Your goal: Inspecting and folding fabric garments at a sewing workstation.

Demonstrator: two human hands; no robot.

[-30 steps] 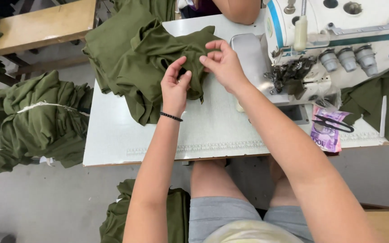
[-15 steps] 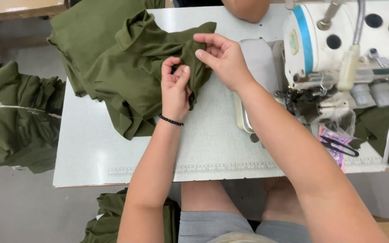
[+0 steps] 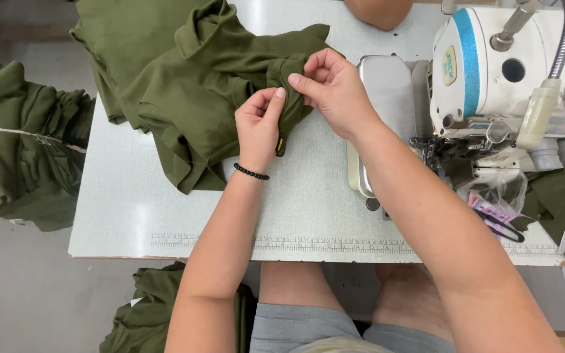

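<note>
olive-green knit cloth, a garment [image 3: 197,91] with a collar, lies bunched on the far left part of the table [image 3: 308,209], its nearest edge drawn toward the sewing machine [image 3: 511,85]. both hands work 1 small fold of that edge: the left hand [image 3: 259,127], with a black bead bracelet [image 3: 251,172] at the wrist, has its grip pressed together on the fold from below, and the right hand [image 3: 335,91] pinches the same fold from above, fingertips nearly touching the left thumb. a small yellow tag [image 3: 279,144] shows at the hem just under the left fingers. the fabric looks light, soft and limp; it would likely slump and crease wherever it is not supported, and it seems neither slippery nor fragile. a folded hem or seam edge, where the layers are thicker, looks like the surest place to take hold, as both hands do now. the table is pale, lightly textured, with a printed ruler strip [image 3: 335,243] along the near edge and a metal plate [image 3: 387,117] beside the machine. scissors on a plastic packet [image 3: 498,216] lie at the right. more green bundles [image 3: 21,144] sit well apart on the left, tied with white cord, another heap lies on the grey floor [image 3: 34,287] beneath, and someone else's arm [image 3: 377,10] shows at the far edge.
</note>
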